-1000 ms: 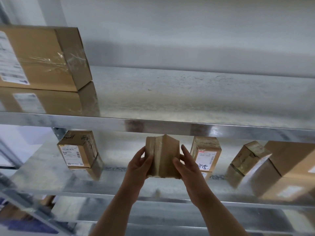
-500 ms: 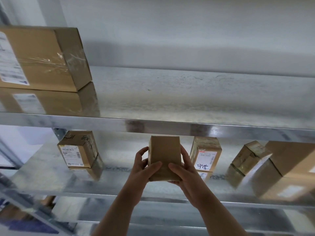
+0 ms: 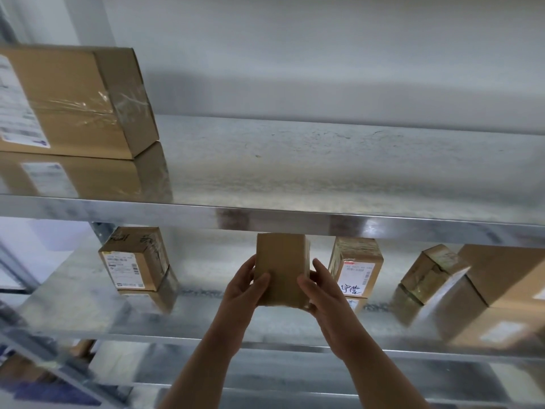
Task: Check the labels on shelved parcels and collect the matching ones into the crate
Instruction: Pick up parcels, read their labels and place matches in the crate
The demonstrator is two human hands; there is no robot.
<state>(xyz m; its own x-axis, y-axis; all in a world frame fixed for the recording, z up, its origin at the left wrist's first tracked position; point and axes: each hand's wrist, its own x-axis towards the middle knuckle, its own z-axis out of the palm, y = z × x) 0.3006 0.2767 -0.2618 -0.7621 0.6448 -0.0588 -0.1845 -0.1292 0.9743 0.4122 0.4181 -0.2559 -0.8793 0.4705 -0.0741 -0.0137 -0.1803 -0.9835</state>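
A small brown cardboard parcel (image 3: 281, 268) is held upright over the middle metal shelf (image 3: 206, 329), a plain face toward me with no label showing. My left hand (image 3: 244, 286) grips its left side, thumb across the front. My right hand (image 3: 320, 290) grips its right side, thumb on the lower front. Left of it stands a labelled parcel (image 3: 134, 262). To the right stands another labelled parcel (image 3: 355, 268) with blue handwriting. The crate is not in view.
A large taped box (image 3: 73, 101) lies on the upper shelf (image 3: 324, 178) at the left. A tilted small parcel (image 3: 432, 274) and a bigger box (image 3: 507, 276) sit at the right of the middle shelf. A lower shelf edge (image 3: 295, 391) runs below my arms.
Both hands have turned the small parcel from a corner-on view to a flat plain face. It stays above the same spot on the middle shelf.
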